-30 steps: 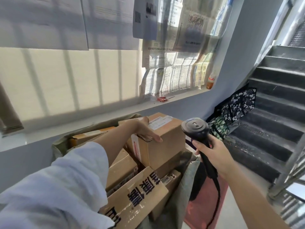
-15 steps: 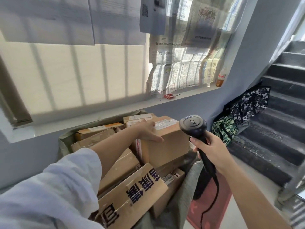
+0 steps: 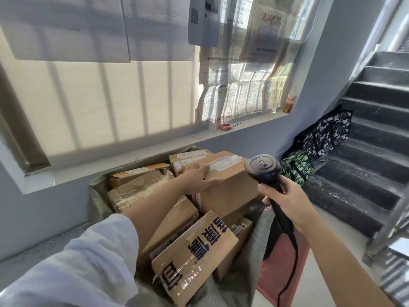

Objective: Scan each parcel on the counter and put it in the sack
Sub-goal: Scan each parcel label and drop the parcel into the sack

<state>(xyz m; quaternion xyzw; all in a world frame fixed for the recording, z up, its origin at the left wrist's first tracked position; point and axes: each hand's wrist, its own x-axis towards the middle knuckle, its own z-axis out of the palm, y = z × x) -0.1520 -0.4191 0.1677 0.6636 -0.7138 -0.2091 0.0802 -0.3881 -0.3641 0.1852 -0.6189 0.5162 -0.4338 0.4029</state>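
A grey-green sack [image 3: 97, 196] stands below the window sill, stuffed with several cardboard parcels. My left hand [image 3: 199, 178] lies flat on the top near edge of a brown parcel [image 3: 232, 191] with a white label, fingers straight. A parcel with large dark characters [image 3: 194, 255] leans at the front of the sack. My right hand [image 3: 285, 200] grips the handle of a black barcode scanner [image 3: 263, 169], held upright just right of the brown parcel, its cable hanging down.
The white window sill [image 3: 155, 149] carries a small red item [image 3: 224, 127] and an orange bottle [image 3: 288, 103]. Patterned bags [image 3: 321, 142] lean on the grey stairs [image 3: 376, 134] at right. A red mat [image 3: 281, 273] lies on the floor. Newspapers cover the window.
My left hand has flattened on top of the brown parcel. The view has tilted slightly; the scanner stays in my right hand at about the same place.
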